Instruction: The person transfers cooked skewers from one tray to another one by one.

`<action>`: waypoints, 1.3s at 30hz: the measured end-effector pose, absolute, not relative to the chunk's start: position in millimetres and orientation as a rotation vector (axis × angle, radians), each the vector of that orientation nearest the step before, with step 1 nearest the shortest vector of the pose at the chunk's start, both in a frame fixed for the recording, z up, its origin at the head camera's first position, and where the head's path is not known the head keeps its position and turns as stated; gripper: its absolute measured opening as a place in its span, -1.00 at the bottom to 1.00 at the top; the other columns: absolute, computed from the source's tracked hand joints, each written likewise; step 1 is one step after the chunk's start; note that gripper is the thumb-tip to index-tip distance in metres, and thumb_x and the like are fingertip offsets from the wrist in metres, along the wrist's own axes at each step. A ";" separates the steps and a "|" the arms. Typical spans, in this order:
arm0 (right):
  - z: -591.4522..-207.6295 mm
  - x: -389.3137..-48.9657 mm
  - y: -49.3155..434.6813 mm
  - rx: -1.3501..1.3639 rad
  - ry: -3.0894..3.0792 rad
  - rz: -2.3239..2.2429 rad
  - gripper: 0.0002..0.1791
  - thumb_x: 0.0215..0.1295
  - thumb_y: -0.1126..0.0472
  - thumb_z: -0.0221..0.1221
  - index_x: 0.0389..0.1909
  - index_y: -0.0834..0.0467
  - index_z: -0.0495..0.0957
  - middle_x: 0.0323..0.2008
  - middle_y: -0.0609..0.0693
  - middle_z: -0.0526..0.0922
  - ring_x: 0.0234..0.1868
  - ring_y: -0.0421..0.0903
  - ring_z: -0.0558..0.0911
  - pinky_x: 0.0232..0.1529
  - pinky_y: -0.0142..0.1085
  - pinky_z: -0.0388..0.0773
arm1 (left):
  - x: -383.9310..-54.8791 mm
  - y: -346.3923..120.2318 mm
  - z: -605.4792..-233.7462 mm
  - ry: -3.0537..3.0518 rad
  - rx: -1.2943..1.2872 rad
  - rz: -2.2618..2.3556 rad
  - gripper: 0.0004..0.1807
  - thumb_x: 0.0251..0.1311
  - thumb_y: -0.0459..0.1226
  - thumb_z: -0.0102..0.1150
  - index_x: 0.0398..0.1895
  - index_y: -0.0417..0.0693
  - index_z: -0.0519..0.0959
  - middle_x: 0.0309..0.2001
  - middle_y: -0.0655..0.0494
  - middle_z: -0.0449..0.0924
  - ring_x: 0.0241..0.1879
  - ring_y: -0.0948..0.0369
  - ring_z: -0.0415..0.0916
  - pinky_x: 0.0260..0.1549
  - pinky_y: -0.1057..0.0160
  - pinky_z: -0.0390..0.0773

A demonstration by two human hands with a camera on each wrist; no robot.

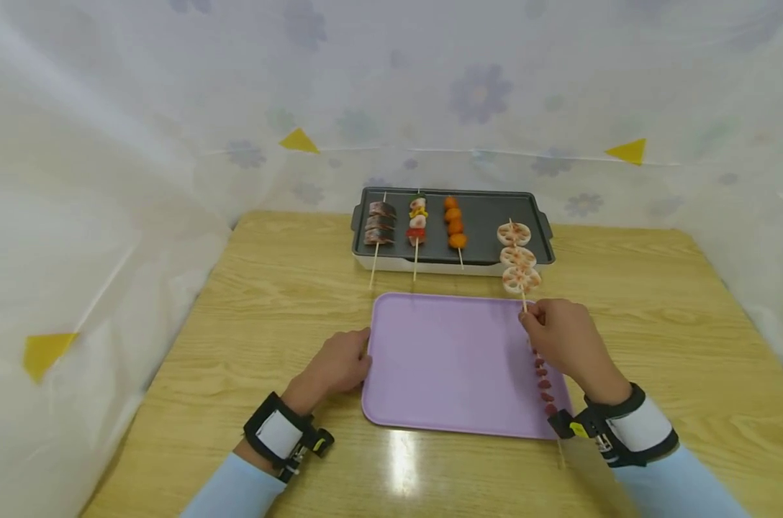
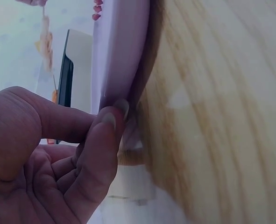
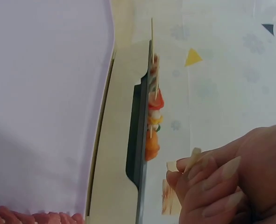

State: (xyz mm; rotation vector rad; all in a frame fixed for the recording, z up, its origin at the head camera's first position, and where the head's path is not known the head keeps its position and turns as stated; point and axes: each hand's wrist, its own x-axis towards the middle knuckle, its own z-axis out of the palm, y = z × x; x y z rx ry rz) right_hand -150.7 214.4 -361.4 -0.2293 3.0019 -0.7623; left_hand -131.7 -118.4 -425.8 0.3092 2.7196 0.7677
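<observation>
My right hand (image 1: 566, 338) pinches the bare stick of a lotus root skewer (image 1: 519, 279), whose three slices extend over the right end of the grill pan (image 1: 489, 237). In the right wrist view, curled fingers (image 3: 212, 186) hide most of this skewer. At the left edge of the lilac tray (image 1: 456, 360), my left hand (image 1: 336, 363) grips the rim between thumb and fingers, as the left wrist view shows. A skewer of small red meat pieces (image 1: 544, 385) lies along the tray's right side, partly under my right hand and wrist strap.
On the pan lie a skewer of dark-skinned fish chunks (image 1: 380, 224), a mixed vegetable skewer (image 1: 417, 219) and a skewer of orange balls (image 1: 454, 223). Their sticks point toward me. A flowered sheet (image 1: 476, 93) hangs behind the wooden table (image 1: 288, 288).
</observation>
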 end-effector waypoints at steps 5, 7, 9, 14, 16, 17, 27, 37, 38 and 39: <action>-363.0 -133.9 206.7 -0.213 2.988 -0.798 -0.69 0.37 0.15 0.07 -0.54 0.21 0.54 -0.75 -0.05 0.44 -0.73 -0.13 0.43 -0.67 -0.28 0.34 | -128.0 -123.6 -426.9 2.724 0.270 0.775 -0.40 0.26 -0.35 -0.01 0.39 -0.38 0.32 -0.69 0.12 0.45 -0.72 0.25 0.43 -0.66 0.26 0.46; -364.7 -125.3 205.2 -0.190 2.966 -0.813 -0.70 0.37 0.14 0.08 -0.53 0.21 0.53 -0.75 -0.05 0.44 -0.74 -0.15 0.45 -0.68 -0.29 0.37 | -125.9 -124.9 -427.3 2.723 0.269 0.790 -0.40 0.26 -0.35 -0.01 0.39 -0.38 0.31 -0.69 0.13 0.46 -0.73 0.26 0.43 -0.67 0.26 0.46; -367.5 -116.0 204.5 -0.161 2.934 -0.835 -0.70 0.38 0.13 0.08 -0.52 0.20 0.52 -0.75 -0.06 0.43 -0.76 -0.17 0.46 -0.71 -0.29 0.40 | -124.0 -126.2 -427.7 2.719 0.265 0.804 -0.39 0.26 -0.35 0.00 0.39 -0.39 0.31 -0.70 0.14 0.46 -0.74 0.27 0.43 -0.69 0.27 0.46; -378.6 -93.8 202.6 -0.154 2.943 -0.821 -0.73 0.34 0.15 0.12 -0.55 0.16 0.51 -0.76 -0.10 0.41 -0.74 -0.19 0.40 -0.69 -0.33 0.33 | -120.3 -128.5 -424.4 2.708 0.239 0.835 -0.39 0.28 -0.35 0.00 0.40 -0.40 0.29 -0.73 0.14 0.45 -0.77 0.27 0.43 -0.75 0.29 0.43; -383.7 -85.4 201.6 -0.174 2.966 -0.798 -0.74 0.31 0.17 0.15 -0.58 0.13 0.50 -0.75 -0.12 0.40 -0.71 -0.19 0.35 -0.66 -0.34 0.27 | -119.1 -129.3 -422.5 2.707 0.233 0.839 -0.39 0.28 -0.34 0.00 0.40 -0.41 0.28 -0.73 0.14 0.45 -0.78 0.27 0.42 -0.76 0.30 0.41; -386.0 -81.2 201.2 -0.179 2.967 -0.791 -0.73 0.31 0.18 0.16 -0.60 0.11 0.49 -0.75 -0.13 0.39 -0.70 -0.20 0.33 -0.65 -0.35 0.25 | -118.6 -129.4 -421.8 2.702 0.229 0.843 -0.39 0.29 -0.34 0.00 0.40 -0.42 0.27 -0.73 0.15 0.45 -0.78 0.27 0.42 -0.76 0.31 0.41; -400.9 -51.3 202.7 -0.124 2.903 -0.766 -0.77 0.29 0.20 0.17 -0.58 0.10 0.50 -0.71 -0.15 0.42 -0.66 -0.23 0.33 -0.61 -0.38 0.28 | -123.6 -127.0 -422.2 2.702 0.275 0.830 -0.38 0.29 -0.34 0.00 0.40 -0.44 0.26 -0.70 0.14 0.46 -0.77 0.29 0.43 -0.73 0.30 0.44; -420.8 -47.1 212.8 -0.104 2.897 -0.712 -0.82 0.22 0.23 0.22 -0.56 0.16 0.55 -0.66 -0.11 0.48 -0.61 -0.20 0.36 -0.57 -0.35 0.31 | -128.9 -119.4 -425.0 2.668 0.279 0.862 -0.37 0.31 -0.32 -0.02 0.42 -0.42 0.24 -0.73 0.16 0.49 -0.80 0.30 0.43 -0.79 0.34 0.39; -421.8 -47.2 213.4 -0.099 2.892 -0.715 -0.81 0.23 0.23 0.22 -0.56 0.15 0.55 -0.66 -0.11 0.48 -0.61 -0.20 0.36 -0.57 -0.34 0.31 | -129.0 -118.8 -425.2 2.670 0.279 0.858 -0.37 0.31 -0.32 -0.02 0.42 -0.42 0.24 -0.73 0.16 0.48 -0.80 0.30 0.43 -0.80 0.35 0.39; -422.8 -47.2 213.8 -0.099 2.891 -0.720 -0.81 0.22 0.23 0.22 -0.57 0.15 0.55 -0.66 -0.11 0.49 -0.61 -0.20 0.37 -0.56 -0.34 0.32 | -129.1 -118.2 -425.1 2.672 0.279 0.858 -0.37 0.31 -0.32 -0.02 0.42 -0.42 0.24 -0.73 0.16 0.48 -0.80 0.31 0.43 -0.80 0.35 0.39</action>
